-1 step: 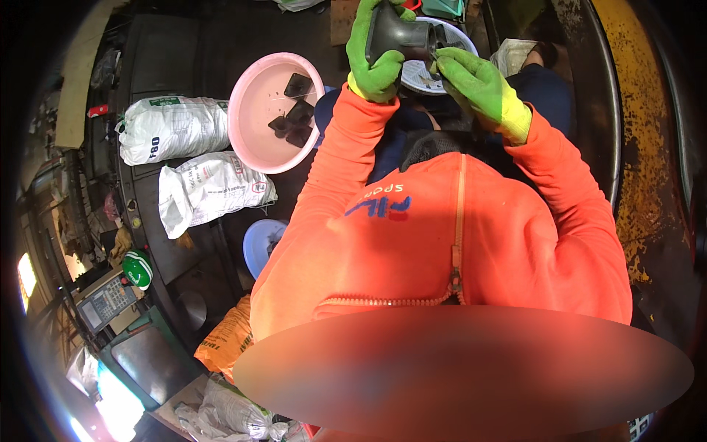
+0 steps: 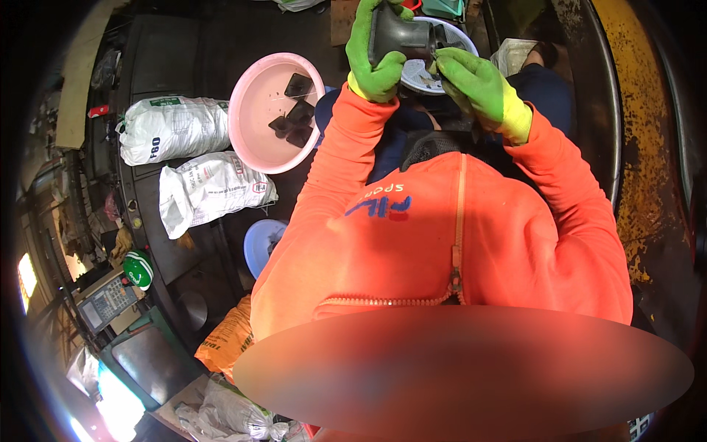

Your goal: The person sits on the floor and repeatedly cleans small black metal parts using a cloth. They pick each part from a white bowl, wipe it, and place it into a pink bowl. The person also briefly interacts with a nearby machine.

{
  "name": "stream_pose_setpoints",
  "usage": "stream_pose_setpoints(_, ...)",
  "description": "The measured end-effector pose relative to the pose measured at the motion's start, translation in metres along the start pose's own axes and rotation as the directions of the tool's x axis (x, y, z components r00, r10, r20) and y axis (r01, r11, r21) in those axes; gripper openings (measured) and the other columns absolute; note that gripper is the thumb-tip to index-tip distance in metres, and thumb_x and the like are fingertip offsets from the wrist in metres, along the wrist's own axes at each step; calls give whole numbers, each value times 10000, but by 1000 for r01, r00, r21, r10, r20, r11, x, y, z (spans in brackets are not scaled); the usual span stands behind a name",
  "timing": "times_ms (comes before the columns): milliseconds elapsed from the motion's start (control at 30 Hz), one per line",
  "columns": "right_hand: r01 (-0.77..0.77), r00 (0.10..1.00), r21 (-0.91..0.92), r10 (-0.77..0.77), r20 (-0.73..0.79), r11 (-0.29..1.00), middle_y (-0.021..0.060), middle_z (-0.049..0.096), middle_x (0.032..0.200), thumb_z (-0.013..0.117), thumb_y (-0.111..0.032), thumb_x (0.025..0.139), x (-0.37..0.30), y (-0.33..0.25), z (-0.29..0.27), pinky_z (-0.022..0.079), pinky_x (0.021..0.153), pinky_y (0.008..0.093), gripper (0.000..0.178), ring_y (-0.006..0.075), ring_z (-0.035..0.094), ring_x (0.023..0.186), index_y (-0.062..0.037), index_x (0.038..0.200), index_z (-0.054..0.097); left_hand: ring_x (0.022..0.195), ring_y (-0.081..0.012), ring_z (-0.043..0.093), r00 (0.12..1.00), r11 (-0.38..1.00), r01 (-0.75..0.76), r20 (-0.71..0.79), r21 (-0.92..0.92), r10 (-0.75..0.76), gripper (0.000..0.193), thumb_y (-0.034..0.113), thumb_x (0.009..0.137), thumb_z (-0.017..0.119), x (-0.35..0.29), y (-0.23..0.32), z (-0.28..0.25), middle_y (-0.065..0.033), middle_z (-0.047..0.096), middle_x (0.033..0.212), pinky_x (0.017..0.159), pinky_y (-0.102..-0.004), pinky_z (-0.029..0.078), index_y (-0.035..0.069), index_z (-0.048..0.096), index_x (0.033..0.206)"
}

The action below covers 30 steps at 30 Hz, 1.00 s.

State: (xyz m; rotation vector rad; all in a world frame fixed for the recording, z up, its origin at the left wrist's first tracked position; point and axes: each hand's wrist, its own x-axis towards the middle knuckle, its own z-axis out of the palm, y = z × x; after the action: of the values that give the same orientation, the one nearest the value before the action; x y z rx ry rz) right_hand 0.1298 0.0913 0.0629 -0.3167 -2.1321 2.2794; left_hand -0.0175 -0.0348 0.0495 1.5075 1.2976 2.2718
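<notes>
In green gloves with yellow cuffs, both hands are raised at the top of the view. My left hand (image 2: 378,74) is closed around a black plastic part (image 2: 401,37) with a wide flared end and a round neck pointing right. At that neck, the fingertips of my right hand (image 2: 479,85) are pinched together. Something small and thin shows at those fingertips, but its kind cannot be made out. Beneath the part, a white perforated basin (image 2: 421,82) with a pale blue rim is partly hidden.
A pink basin (image 2: 247,77) to the left holds several dark pieces (image 2: 299,113). Two white sacks (image 2: 177,131) lie left of it. Lower down are a blue basin (image 2: 258,247) and an orange bag (image 2: 227,339). A rusty yellow beam (image 2: 637,147) stands at the right.
</notes>
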Motion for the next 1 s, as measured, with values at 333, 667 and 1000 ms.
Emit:
stream_pose_setpoints(333,-69,994,878,-47,103,473,-27,387,721,484,-234,983,21,-19,-30,269,463,203,272,50,325,529,4,1098,548,1159,-362,551,963,948,83,-219,-309,-156,754,272,789,661,-24,-21,-27,-154,486,1336,936,-511,509,68,337,1438)
stream_pose_setpoints(667,-466,768,614,636,-78,638,95,580,1007,418,-333,1001,135,169,-111,413,861,417,316,277,511,925,-63,1101,547,1140,-289,587,632,844,168,-601,-510,-489,447,220,954,447,-167,37,-141,-164,584,1253,1016,-429,466,-30,477,1324)
stream_pose_setpoints(1000,-350,932,494,349,97,796,60,594,829,492,-248,965,118,151,-114,434,742,362,214,205,543,760,-58,1024,573,1285,-266,426,-238,-553,830,-854,67,-462,487,351,898,524,-591,64,-209,-56,484,1395,1054,-442,349,184,520,1356)
